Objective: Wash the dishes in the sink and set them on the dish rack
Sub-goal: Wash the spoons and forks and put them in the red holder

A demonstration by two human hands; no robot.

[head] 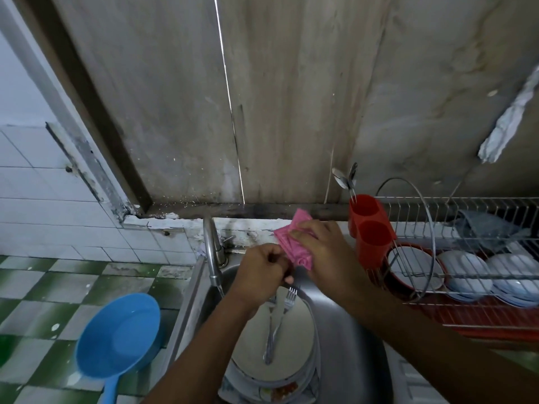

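The person is standing at the sink (344,322) and working a pink cloth (294,249) above its far edge, probably folding or squeezing it ready for scrubbing. The right hand (323,252) is holding the cloth, its fingers (306,230) lying over the top and pressing it into the palm. The left hand (259,272) is meeting the cloth's near-left end with its fingers curled tight. Whether they are gripping the cloth or something small hidden inside the fist, I cannot tell. Both hands are hovering over the basin, likely so drips fall into it. Below them a stack of plates (253,345) is sitting in the sink, and two forks (280,316) are lying crossed on the top plate, tines pointing far, waiting within easy reach. The tap (211,246) is standing just left of the hands, its spout arching over the basin. To the right the rack (466,205) is already holding several bowls (466,272) on edge, which lets them drain. A red holder (372,228) is hanging at its left end with spoons (345,179) standing in it, close to the sink so washed cutlery needs only a short carry. Judging by the full stack, most of the washing is still waiting.
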